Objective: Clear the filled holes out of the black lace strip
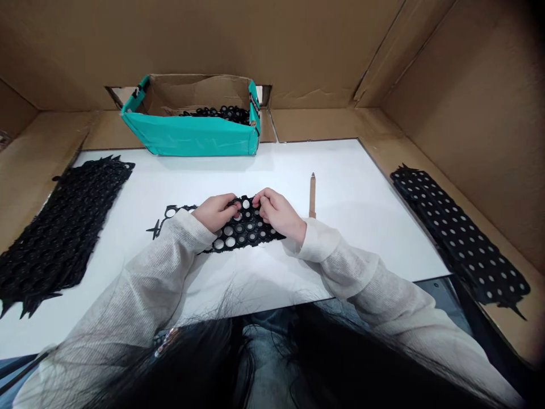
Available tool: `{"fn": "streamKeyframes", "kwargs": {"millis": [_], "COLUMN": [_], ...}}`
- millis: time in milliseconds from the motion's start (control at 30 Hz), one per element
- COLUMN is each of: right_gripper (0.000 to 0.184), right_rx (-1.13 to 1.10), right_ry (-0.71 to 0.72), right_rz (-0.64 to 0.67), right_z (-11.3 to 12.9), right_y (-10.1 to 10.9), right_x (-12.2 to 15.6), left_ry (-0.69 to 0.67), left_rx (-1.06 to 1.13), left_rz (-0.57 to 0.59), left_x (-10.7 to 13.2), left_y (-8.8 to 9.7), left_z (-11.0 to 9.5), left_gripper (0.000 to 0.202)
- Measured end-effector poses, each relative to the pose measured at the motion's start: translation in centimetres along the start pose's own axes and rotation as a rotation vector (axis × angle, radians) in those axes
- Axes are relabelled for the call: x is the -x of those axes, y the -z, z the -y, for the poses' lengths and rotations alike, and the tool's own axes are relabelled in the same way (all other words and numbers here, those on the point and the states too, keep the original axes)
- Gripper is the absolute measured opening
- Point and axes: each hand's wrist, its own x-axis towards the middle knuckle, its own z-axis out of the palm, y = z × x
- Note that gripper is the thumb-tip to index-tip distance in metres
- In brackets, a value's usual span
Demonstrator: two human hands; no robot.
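Observation:
A black perforated sheet (240, 230) with rows of round holes lies on the white board in front of me. Some holes show plain white through them, while others on the right look filled with small rings. My left hand (217, 212) is closed on the sheet's far edge, fingers pinched near its middle. Close beside it, my right hand (279, 213) pinches at the same edge a little to the right. Whether a small part sits between the right fingertips I cannot make out. The sheet's left end has a pointed black tip.
A teal-edged cardboard box (200, 136) at the back holds small black rings (230, 113). Black perforated sheets are stacked at left (63, 227); more sheets with light dots (460, 233) lie at right. A brown pointed stick (313, 196) rests on the white board (366, 227). Cardboard walls surround the board.

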Motion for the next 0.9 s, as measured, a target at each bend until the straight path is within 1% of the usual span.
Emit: {"fn": "streamKeyframes", "kwargs": {"millis": [67,167,233,300,367,433,533,633,767,900], "right_gripper": [0.021,0.023,0.023,0.024,0.025,0.025,0.028,0.035,0.037,0.031], "right_rx": [0.091,0.197,0.25,0.306,0.383,0.492,0.711,0.873,0.932,0.956], "right_ry": [0.01,0.024,0.054,0.101,0.162,0.204,0.19,0.167,0.153,0.189], "right_rz": [0.045,0.08,0.077,0.033,-0.038,-0.065,0.027,0.095,0.103,0.121], "right_z": [0.3,0.8,1.0,1.0,0.8,0.7,0.8,1.2,1.5,1.4], "right_y": [-0.1,-0.1,-0.1,-0.2,-0.2,-0.2,-0.4,-0.7,-0.9,-0.6], "right_x": [0.2,0.4,0.5,0.6,0.8,0.9,1.0,1.1,1.1,1.1], "left_ry": [-0.021,-0.029,-0.04,-0.054,-0.067,-0.074,-0.098,-0.173,-0.226,-0.232], "left_rx": [0.048,-0.045,-0.086,-0.109,-0.118,-0.111,-0.032,0.083,0.167,0.267], "left_rz": [-0.015,-0.053,-0.041,-0.018,0.0,0.005,0.005,0.005,-0.015,0.053], "left_x": [0.1,0.2,0.3,0.4,0.4,0.3,0.0,-0.2,-0.4,-0.4], "left_y": [-0.1,-0.1,0.0,0.2,0.3,0.2,0.0,-0.4,-0.7,-0.7], "left_z": [0.0,-0.1,-0.2,-0.2,0.0,0.2,0.8,1.3,1.5,1.4], "left_gripper": [0.026,0.028,0.025,0.022,0.019,0.018,0.021,0.025,0.025,0.025]}}
